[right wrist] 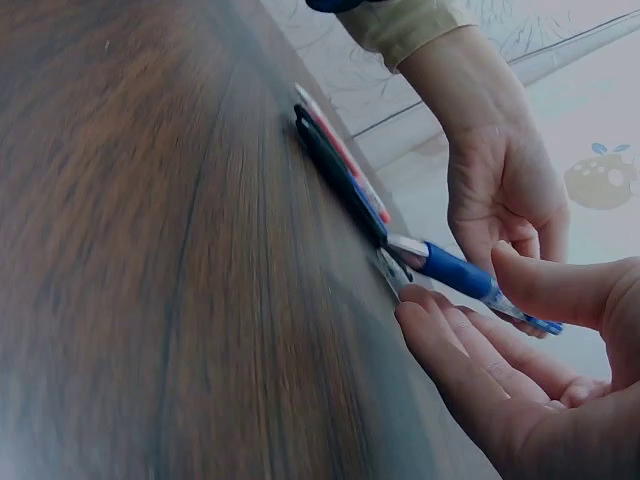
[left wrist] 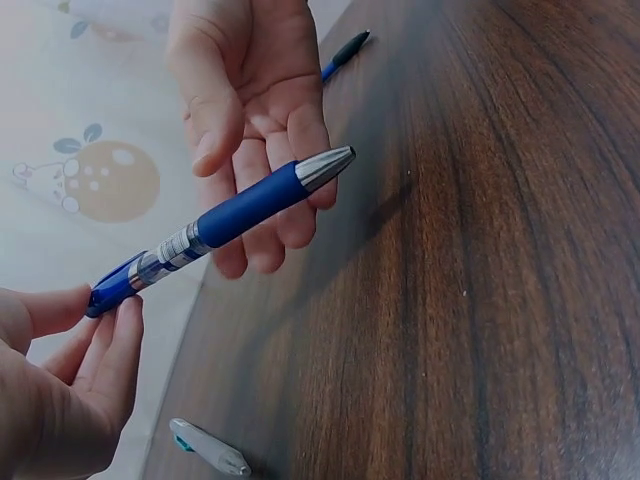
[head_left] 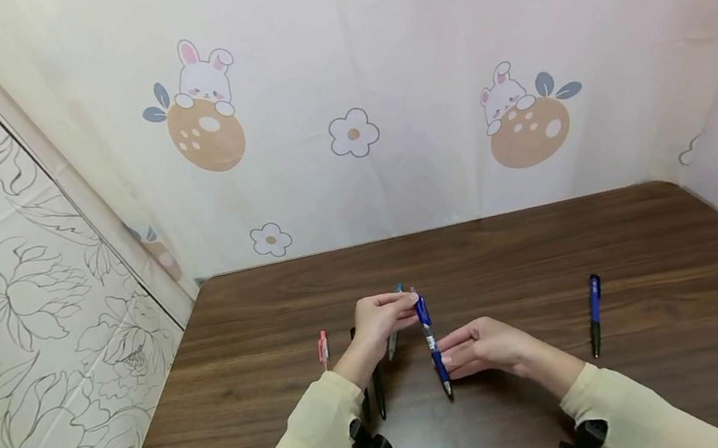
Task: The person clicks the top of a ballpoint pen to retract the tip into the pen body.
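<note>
A blue click pen (head_left: 430, 338) with a silver tip and a blue rubber grip is held above the table by my left hand (head_left: 377, 323), whose thumb and fingertips pinch its clip end. The tip points toward the near side. Palm up, with fingers extended and the thumb apart, my right hand (left wrist: 260, 130) is behind the pen's grip section; whether it touches the pen I cannot tell. On the table beyond my left hand lies a white pen with a teal clip (left wrist: 208, 447), partly hidden in the head view.
Left of centre, a pink pen (head_left: 323, 349) and dark pens (head_left: 379, 393) lie partly behind my left arm. A blue pen with a black grip (head_left: 595, 312) lies to the right on the brown wooden table (head_left: 676, 268). A printed curtain (head_left: 362, 200) hangs behind the table.
</note>
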Action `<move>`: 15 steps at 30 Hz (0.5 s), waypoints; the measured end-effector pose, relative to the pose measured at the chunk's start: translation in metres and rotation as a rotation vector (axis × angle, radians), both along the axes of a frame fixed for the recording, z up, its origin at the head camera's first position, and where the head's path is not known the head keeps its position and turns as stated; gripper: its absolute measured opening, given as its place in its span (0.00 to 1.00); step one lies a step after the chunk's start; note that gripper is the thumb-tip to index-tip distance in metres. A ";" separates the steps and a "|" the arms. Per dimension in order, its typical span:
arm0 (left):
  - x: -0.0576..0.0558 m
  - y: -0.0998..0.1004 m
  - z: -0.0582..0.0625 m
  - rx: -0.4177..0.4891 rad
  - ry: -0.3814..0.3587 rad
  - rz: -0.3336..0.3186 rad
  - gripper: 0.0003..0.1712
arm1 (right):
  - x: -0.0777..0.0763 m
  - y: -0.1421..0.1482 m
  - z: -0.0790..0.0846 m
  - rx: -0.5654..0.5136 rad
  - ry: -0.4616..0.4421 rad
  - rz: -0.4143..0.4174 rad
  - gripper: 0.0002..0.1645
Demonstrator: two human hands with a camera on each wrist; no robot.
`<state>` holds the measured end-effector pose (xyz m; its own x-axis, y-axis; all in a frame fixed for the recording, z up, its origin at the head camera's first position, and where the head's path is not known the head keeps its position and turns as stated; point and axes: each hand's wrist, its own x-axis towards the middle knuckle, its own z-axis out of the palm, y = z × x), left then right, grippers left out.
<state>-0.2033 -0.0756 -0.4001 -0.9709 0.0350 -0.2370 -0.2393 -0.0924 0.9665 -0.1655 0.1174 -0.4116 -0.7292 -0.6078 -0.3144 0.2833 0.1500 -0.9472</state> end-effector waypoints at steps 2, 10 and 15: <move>-0.001 0.000 -0.001 0.001 -0.008 0.007 0.14 | 0.000 0.003 0.001 0.016 0.023 -0.003 0.31; -0.005 0.002 -0.005 -0.031 -0.004 0.030 0.13 | -0.002 0.019 0.003 0.063 0.080 0.002 0.31; -0.004 0.005 -0.009 -0.057 -0.027 0.026 0.11 | -0.001 0.029 0.002 0.122 0.122 -0.003 0.29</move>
<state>-0.2077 -0.0703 -0.4096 -0.9645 -0.0044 -0.2640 -0.2636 -0.0441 0.9636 -0.1660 0.1467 -0.4092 -0.7680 -0.5686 -0.2946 0.1681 0.2649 -0.9495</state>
